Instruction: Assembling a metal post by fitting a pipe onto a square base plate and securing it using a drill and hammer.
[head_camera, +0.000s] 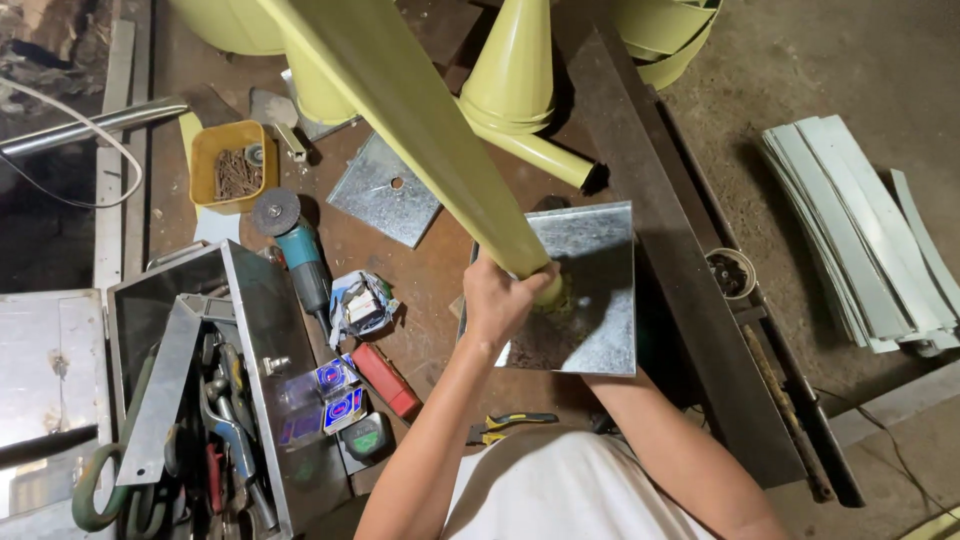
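Pale yellow-green painted pipe (420, 130) is the main thing here, a long tube coming in from the top of the view, its lower end sitting on a square galvanised plate (590, 290) that lies flat on the rusty workbench (420, 280). The left hand (500, 300) is wrapped around the bottom of the pipe, fingers closed on it just above where it meets the plate. The right hand I can't make out: the forearm runs up under the plate's near edge and the hand itself is hidden, so no idea if it's open or gripping.

Progress-wise, my read is that the pipe is stood on the plate and being held in position, but I see no weld bead or fastener at the joint, so joining looks not done yet.

Around it: a second plate (385, 190) with a hole in the middle, a teal angle grinder (295, 250), a yellow tray of nails (230, 165), an open metal toolbox (220, 400), a red tool (385, 380) and pliers (510, 425) near the body. Painted cone pieces (515, 75) crowd the far side of the bench, close to the pipe. A stack of pale metal strips (860, 230) lies on the floor.
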